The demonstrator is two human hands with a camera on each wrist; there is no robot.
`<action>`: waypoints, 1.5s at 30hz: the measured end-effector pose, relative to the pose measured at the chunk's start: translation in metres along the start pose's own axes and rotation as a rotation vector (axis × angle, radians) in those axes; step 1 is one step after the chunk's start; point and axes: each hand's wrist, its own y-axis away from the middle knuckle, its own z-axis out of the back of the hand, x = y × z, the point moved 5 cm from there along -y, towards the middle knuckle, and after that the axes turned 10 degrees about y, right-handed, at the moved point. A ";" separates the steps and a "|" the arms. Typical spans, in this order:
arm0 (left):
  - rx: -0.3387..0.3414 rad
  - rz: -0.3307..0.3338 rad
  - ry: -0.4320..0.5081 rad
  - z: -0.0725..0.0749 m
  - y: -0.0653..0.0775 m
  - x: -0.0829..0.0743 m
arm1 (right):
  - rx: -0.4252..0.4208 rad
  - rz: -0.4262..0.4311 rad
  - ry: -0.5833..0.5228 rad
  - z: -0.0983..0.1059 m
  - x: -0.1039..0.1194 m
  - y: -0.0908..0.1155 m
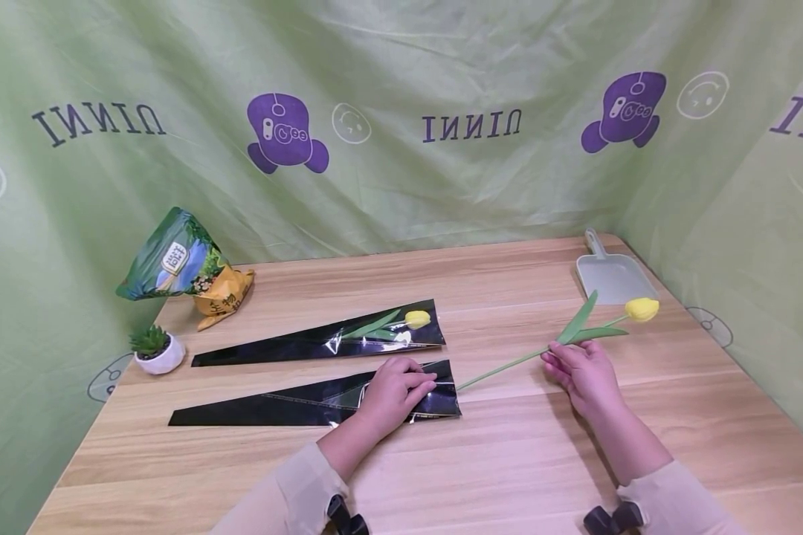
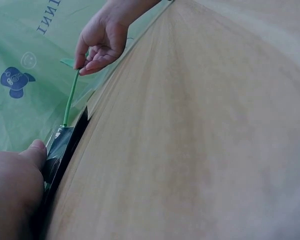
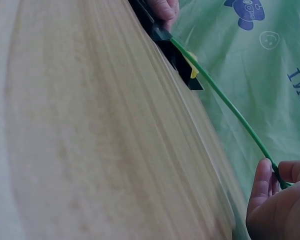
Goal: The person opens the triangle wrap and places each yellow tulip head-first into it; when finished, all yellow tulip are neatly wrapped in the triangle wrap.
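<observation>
Meeting the wide end of the nearer black sleeve (image 1: pixel 261 409), tulip stem (image 1: pixel 505 368) is pinched in right hand (image 1: pixel 587 373); sleeve is touched by left hand (image 1: pixel 393 392), grip can't be told.

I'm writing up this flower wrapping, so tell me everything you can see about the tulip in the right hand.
The tulip has one yellow bloom, pointed green leaves and a long, slim green stem, and looks artificial. It slants up from left to right. The right hand pinches the stem by the leaves. The stem's lower end meets the wide end of the nearer black sleeve; how far in is unclear.
</observation>
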 end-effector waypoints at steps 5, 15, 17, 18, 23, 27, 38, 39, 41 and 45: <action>0.000 -0.006 -0.005 -0.001 0.001 0.001 | -0.004 -0.003 -0.002 0.000 -0.001 0.000; 0.009 -0.021 -0.008 -0.002 0.002 0.001 | -0.006 -0.014 -0.021 -0.001 0.001 -0.001; 0.010 -0.024 -0.008 -0.002 0.001 0.001 | -0.007 -0.016 -0.024 -0.001 0.001 -0.001; 0.010 -0.026 -0.007 -0.002 0.001 0.001 | -0.007 -0.017 -0.026 -0.001 0.001 -0.001; 0.006 -0.033 -0.005 -0.002 0.000 0.002 | -0.010 -0.015 -0.021 -0.002 0.001 -0.002; 0.002 -0.032 0.002 -0.001 0.000 0.002 | -0.018 -0.017 -0.017 -0.004 0.000 -0.002; -0.004 -0.052 -0.040 -0.004 -0.002 0.003 | 0.013 -0.003 0.021 -0.022 -0.009 0.002; -0.003 -0.051 -0.043 -0.004 -0.002 0.003 | 0.014 -0.002 0.029 -0.023 -0.010 0.003; -0.001 -0.046 -0.044 -0.003 -0.002 0.003 | 0.011 -0.001 0.047 -0.027 -0.013 0.004; 0.001 -0.044 -0.043 -0.003 -0.002 0.002 | -0.001 -0.013 0.071 -0.034 -0.018 0.006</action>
